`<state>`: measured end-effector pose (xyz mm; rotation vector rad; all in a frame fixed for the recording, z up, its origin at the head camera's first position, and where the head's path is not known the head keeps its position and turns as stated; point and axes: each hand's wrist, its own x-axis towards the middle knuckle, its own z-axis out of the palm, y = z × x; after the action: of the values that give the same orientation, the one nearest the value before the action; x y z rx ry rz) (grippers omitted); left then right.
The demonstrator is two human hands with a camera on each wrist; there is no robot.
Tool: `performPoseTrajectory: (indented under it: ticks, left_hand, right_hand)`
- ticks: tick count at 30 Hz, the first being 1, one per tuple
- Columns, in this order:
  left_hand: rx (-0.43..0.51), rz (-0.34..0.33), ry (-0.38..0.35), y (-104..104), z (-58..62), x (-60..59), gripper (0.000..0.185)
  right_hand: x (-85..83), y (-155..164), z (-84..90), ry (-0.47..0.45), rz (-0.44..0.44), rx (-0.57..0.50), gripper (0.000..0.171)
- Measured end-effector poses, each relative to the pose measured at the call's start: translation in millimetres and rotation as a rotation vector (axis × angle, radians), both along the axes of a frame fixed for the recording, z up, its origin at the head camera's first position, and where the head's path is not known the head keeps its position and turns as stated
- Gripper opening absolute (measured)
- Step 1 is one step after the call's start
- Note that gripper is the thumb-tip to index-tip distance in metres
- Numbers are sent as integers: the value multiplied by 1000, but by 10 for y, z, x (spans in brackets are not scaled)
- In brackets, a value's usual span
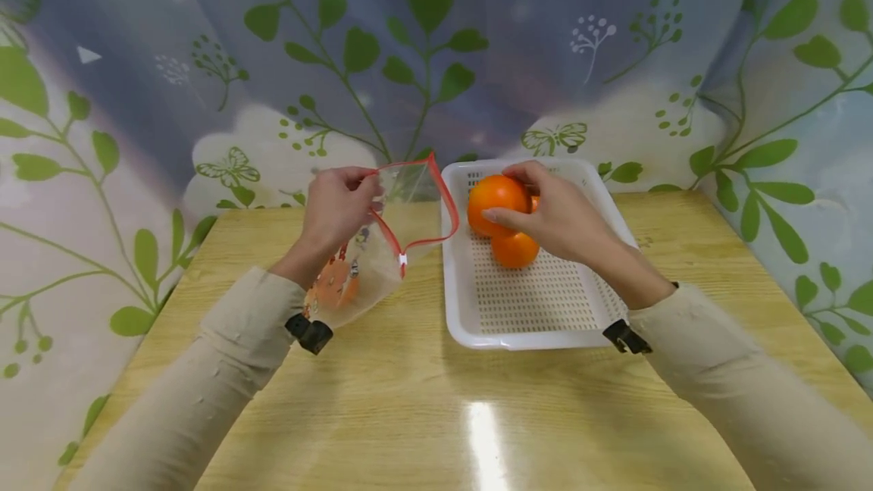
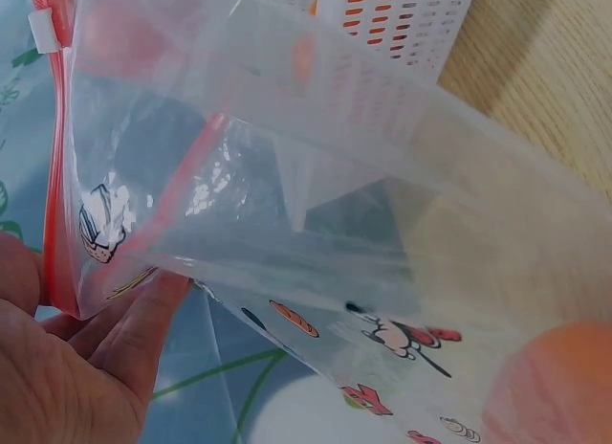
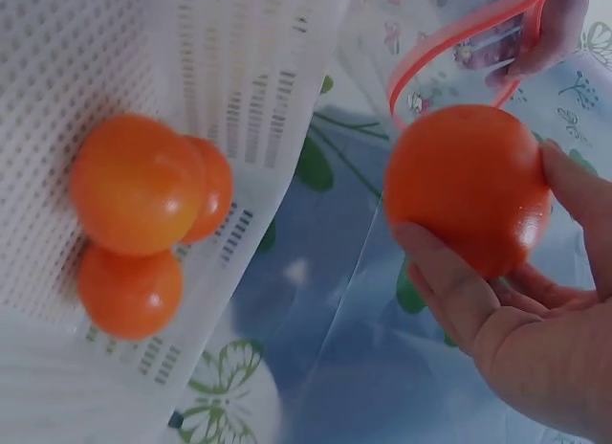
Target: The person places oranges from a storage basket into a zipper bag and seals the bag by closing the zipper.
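Leaf-print curtain (image 1: 423, 44) — glossy wooden table (image 1: 423, 408)

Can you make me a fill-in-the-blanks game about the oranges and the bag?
1. The right hand holds an ____ fruit.
2. The left hand holds open a clear bag with a ____ zip edge.
3. The white tray sits on a ____ table.
4. Inside the bag there is already ____ orange fruit.

Missing words: orange; red; wooden; one

Bright, even light; a white glare streak lies on the bench (image 1: 486, 442) near the bottom edge; soft shadows under the arms. Head view bends at its edges; the wrist views look slightly soft, perhaps from closeness.
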<state>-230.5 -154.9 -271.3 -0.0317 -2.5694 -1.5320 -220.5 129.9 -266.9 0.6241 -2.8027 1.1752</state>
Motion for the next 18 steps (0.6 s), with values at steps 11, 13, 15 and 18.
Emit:
performPoseTrajectory:
  ticks: [11, 13, 15, 18]
  left_hand:
    - [18, 2, -11, 25, -9, -1, 35]
    - [21, 1, -8, 22, -6, 4, 35]
    - [19, 2, -5, 25, -2, 7, 35]
    - [16, 2, -5, 30, 0, 6, 35]
  right_hand:
    - [-111, -386, -12, 34, 5, -88, 62]
    - [-130, -450, -42, 36, 10, -102, 60]
    - [-151, -508, -74, 32, 16, -98, 61]
    - [-176, -573, -117, 26, 18, -49, 64]
